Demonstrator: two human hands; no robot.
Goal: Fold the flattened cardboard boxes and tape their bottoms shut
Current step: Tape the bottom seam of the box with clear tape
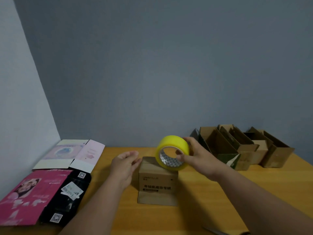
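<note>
Spanning the lower frame, a yellow-brown wooden table (254, 184) meets a plain grey-blue wall (152, 65) that turns a corner at far left. The right hand (198, 156) holds a roll of yellow tape (172, 152), thumb inside the core and fingers over the outer rim; this grip is closed on the roll. The roll stands on edge, its core axis pointing toward the camera and slightly left. Directly below the grip, touching the roll, sits a folded cardboard box (157, 182), seamed face up, its long axis upright; dark printed lines on its near face are too blurred to read. The left hand (126, 164), fingers relaxed and holding nothing, is just beside the box. Right of the grip stand several open-topped brown boxes (245, 150). Well left lie flattened printed cartons (50, 175), pink, black and pale, bearing QR codes.
</note>
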